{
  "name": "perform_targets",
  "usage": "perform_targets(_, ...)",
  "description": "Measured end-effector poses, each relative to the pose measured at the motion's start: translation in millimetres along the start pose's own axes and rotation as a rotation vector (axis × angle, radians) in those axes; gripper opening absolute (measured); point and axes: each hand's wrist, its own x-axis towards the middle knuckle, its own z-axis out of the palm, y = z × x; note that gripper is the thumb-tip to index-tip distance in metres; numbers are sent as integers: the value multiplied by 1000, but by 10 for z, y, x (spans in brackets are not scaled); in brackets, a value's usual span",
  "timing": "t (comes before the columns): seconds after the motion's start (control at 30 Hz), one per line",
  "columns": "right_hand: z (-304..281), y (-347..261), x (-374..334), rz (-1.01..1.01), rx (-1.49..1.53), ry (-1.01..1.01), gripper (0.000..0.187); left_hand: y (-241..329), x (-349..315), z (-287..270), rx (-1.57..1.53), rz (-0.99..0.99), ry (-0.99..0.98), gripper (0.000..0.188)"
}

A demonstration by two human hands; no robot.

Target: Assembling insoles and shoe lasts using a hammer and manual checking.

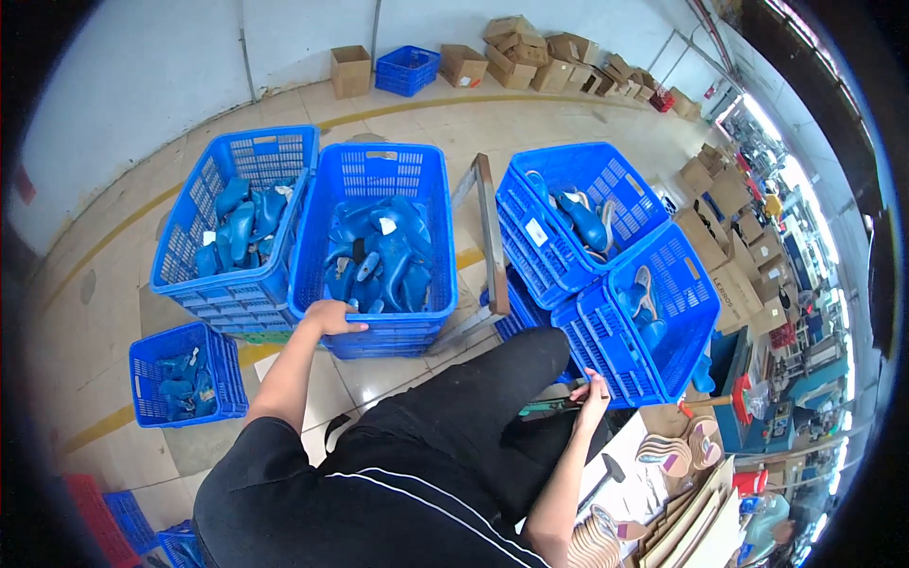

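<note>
— Where is the left hand (331,316) now?

— It rests on the near rim of the middle blue plastic crate (379,189). The fingers (352,327) are curled over that rim, closed on it, with the thumb side toward the person. Just beyond the fingertips, inside the crate, lie many blue shoe lasts (379,251) in a loose heap.

— And the right hand (595,390)?

— It is lower, beside the knee in black trousers (454,417). The fingers (600,381) are bent around one end of a slim dark green tool (549,407) (I cannot tell what kind of tool it is), and the tool points away from the palm toward the person's left. Right above these fingers is the corner of a tilted blue crate (653,322), very near, but I cannot tell if the hand touches it.

— What else is around the hands?

— To the left of the left fingers stands another blue crate (237,227) with lasts inside, and a small blue basket (185,374) sits on the floor, further left and nearer to the person. Below the right fingers a hammer (606,473) lies on a table with stacked insoles (677,450). Behind the tilted crate one more blue crate (578,213) stands.
</note>
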Motion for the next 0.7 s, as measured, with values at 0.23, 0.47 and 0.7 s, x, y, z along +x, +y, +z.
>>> perform_targets(0.23,20,24,56,67,-52,15,39,764,-21,144,-404,376,835,57)
perform_targets(0.47,-167,46,-41,32,0,45,37,2761,895,200,-762,638,629,59)
perform_targets(0.7,40,26,-4,24,-8,8,35,3353,2183,750,-887,-88,374,109)
